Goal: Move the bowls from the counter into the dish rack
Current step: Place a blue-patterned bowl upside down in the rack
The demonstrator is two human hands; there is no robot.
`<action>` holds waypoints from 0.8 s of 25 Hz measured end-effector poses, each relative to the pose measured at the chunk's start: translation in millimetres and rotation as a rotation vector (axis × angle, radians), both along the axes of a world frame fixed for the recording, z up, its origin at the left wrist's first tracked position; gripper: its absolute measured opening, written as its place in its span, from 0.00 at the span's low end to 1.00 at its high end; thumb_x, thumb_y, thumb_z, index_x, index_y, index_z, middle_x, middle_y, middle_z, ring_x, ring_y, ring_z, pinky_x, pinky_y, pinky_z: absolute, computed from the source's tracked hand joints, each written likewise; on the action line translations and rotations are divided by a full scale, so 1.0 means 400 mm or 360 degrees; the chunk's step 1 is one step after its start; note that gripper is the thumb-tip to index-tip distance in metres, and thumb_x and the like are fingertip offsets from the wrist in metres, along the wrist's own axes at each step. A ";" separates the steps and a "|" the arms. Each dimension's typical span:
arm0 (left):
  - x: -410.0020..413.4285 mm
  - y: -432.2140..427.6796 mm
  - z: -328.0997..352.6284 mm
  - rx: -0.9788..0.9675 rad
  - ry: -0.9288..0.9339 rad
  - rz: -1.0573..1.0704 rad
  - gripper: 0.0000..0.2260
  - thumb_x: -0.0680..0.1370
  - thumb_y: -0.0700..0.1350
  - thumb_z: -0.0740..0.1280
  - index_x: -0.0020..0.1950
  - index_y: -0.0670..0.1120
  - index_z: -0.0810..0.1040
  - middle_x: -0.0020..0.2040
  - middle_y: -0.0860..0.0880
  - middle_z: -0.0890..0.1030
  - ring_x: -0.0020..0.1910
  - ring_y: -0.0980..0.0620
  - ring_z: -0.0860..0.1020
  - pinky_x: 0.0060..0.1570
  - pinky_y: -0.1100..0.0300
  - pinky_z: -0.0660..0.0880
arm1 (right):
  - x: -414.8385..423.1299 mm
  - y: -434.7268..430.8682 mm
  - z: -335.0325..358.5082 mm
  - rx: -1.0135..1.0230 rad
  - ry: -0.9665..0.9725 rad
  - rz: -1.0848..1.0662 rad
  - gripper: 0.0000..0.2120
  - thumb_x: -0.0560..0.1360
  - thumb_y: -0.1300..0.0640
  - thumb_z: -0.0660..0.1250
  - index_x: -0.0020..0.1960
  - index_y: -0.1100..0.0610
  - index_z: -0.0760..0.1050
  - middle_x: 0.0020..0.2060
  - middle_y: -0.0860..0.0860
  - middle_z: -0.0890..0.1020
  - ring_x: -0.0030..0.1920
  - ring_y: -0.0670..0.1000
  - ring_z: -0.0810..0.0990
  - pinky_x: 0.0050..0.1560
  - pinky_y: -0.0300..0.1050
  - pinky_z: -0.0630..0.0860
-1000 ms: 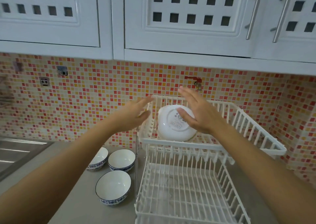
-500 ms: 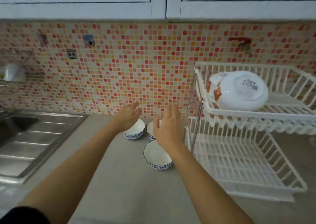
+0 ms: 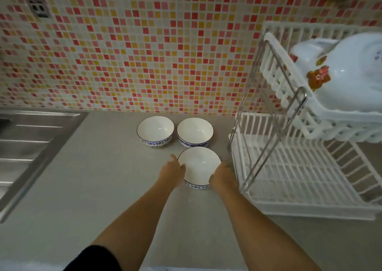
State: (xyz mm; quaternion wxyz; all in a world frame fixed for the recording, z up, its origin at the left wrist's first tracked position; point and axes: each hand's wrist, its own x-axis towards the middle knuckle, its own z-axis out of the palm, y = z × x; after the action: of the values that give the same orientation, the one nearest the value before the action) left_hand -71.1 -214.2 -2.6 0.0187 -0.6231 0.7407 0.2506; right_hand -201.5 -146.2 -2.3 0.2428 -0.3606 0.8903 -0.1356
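Observation:
Three white bowls with blue patterned bands stand on the grey counter. Two sit side by side at the back, the left one [image 3: 155,130] and the right one [image 3: 195,131]. The nearest bowl [image 3: 199,165] rests in front of them, just left of the white two-tier dish rack [image 3: 289,167]. My left hand [image 3: 172,174] presses its left side with fingers on the rim. My right hand [image 3: 223,177] wraps its right side. The bowl still rests on the counter.
A large white bowl with a rooster print [image 3: 351,80] lies overturned in the rack's upper tier [image 3: 330,113]. A steel sink drainboard [image 3: 24,146] is at the left. A tiled wall with a socket [image 3: 39,7] stands behind.
My hands have come down from the upper rack tier to the counter and closed around the nearest bowl. The view has tilted down and leftward.

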 end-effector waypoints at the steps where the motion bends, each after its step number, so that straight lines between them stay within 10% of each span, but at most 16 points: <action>1: -0.009 -0.003 -0.019 0.0052 0.0012 0.0017 0.25 0.81 0.46 0.57 0.74 0.36 0.55 0.68 0.35 0.70 0.64 0.37 0.72 0.61 0.49 0.71 | -0.004 -0.011 -0.012 0.0032 -0.0048 -0.0004 0.28 0.75 0.61 0.65 0.70 0.65 0.58 0.66 0.60 0.72 0.65 0.60 0.73 0.61 0.51 0.73; 8: 0.013 -0.009 0.011 0.0160 0.0449 0.0329 0.19 0.77 0.34 0.59 0.68 0.34 0.63 0.60 0.35 0.76 0.54 0.37 0.79 0.49 0.50 0.80 | 0.020 -0.016 0.038 -0.0065 0.0054 0.0114 0.25 0.75 0.67 0.62 0.70 0.65 0.58 0.63 0.62 0.73 0.63 0.61 0.74 0.60 0.52 0.74; 15: 0.105 -0.030 0.342 -0.0696 0.0371 -0.0042 0.16 0.81 0.38 0.55 0.69 0.39 0.63 0.51 0.37 0.81 0.47 0.40 0.79 0.46 0.49 0.76 | 0.079 0.000 0.336 -0.0678 0.0369 0.0399 0.29 0.77 0.66 0.59 0.75 0.57 0.52 0.63 0.58 0.72 0.59 0.57 0.76 0.57 0.52 0.76; 20: 0.140 0.045 0.604 -0.1266 0.0872 0.0058 0.17 0.82 0.40 0.54 0.71 0.42 0.64 0.40 0.40 0.80 0.36 0.42 0.77 0.33 0.51 0.72 | 0.100 0.063 0.632 -0.1119 0.0789 0.0536 0.32 0.78 0.66 0.58 0.76 0.58 0.45 0.67 0.59 0.68 0.52 0.56 0.79 0.49 0.47 0.76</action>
State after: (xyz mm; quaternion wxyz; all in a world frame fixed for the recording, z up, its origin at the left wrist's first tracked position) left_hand -15.1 -196.4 239.1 -0.4212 -0.5059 0.7457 0.1030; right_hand -161.6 -121.2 250.6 -0.0957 -0.5823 0.7504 -0.2978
